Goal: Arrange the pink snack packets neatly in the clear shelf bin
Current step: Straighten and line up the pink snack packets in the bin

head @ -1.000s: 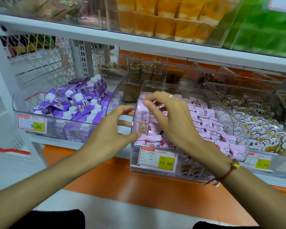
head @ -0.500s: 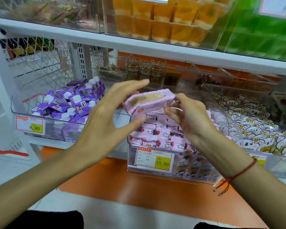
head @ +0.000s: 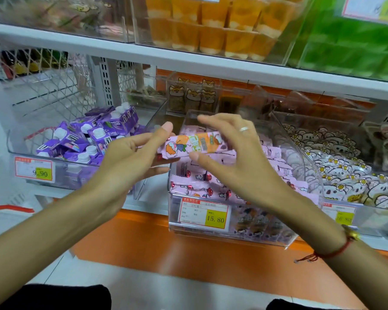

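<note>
A: Starting at the left, what do we have?

B: We see a clear plastic bin of purple drink cartons with white caps (head: 85, 139) on the white shelf (head: 143, 203), and a price tag reading 9.90 (head: 34, 170) on its front.

A: And our hands?

B: Our left hand (head: 130, 162) holds the left end of a long pink snack packet printed with an orange-haired cartoon figure (head: 194, 146), thumb on top, fingers curled underneath. Our right hand (head: 231, 157) pinches the packet's right part, thumb below and fingers arched over the top. A silver ring (head: 244, 128) sits on one finger, a red string bracelet (head: 332, 251) on the wrist.

A: Where is the packet?

B: We hold it level, above the front of the clear shelf bin (head: 296, 153), not resting in it. Beneath lie more pink snack packets (head: 202, 186), some flat, some stacked along the right side. A yellow price tag marked 15.80 (head: 203, 215) is on the bin's front.

A: Further right?

B: A neighbouring bin of white cartoon-printed packets (head: 345, 171).
</note>
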Available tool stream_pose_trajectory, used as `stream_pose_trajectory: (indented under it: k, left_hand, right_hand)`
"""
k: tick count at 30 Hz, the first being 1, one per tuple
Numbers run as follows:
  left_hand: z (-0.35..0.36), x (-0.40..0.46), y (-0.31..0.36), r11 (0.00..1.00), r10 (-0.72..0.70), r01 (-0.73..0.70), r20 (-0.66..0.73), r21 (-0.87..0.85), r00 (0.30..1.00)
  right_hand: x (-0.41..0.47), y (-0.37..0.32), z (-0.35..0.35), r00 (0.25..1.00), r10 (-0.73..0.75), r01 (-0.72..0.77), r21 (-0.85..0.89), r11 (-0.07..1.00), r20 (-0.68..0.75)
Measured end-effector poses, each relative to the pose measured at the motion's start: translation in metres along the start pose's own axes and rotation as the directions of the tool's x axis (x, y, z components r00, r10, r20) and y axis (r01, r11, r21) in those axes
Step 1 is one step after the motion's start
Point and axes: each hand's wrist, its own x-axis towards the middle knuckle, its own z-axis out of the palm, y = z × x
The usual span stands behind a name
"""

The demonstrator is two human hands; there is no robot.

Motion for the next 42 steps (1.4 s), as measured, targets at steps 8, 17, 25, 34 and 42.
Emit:
stream_pose_trajectory:
  k: [8,17,25,34,42]
  left_hand:
    - [0.001,-0.007,0.008,0.974,0.216,-0.224,0.138,0.044,0.967]
    - [-0.005,0.001,0.001,0.940,0.306,-0.304,0.015,0.158,0.952]
    - [-0.007,0.002,-0.026,0.944,0.147,-0.207,0.235,0.256,0.961]
    - [-0.012,0.003,-0.027,0.951,0.139,-0.206,0.277,0.230,0.951]
    - [-0.013,0.003,-0.026,0.956,0.145,-0.211,0.295,0.205,0.944]
  right_hand:
    - [0.004,0.007,-0.001,0.989,-0.132,0.119,-0.178,0.977,-0.062]
    - [0.012,0.001,0.006,0.971,0.081,0.034,0.462,0.886,-0.226]
    - [0.022,-0.002,0.021,0.874,0.483,-0.408,0.633,0.658,0.061]
    - [0.019,0.013,0.014,0.829,0.480,-0.559,0.450,0.696,0.288]
    - [0.021,0.005,0.017,0.885,0.260,-0.218,-0.151,0.964,0.385]
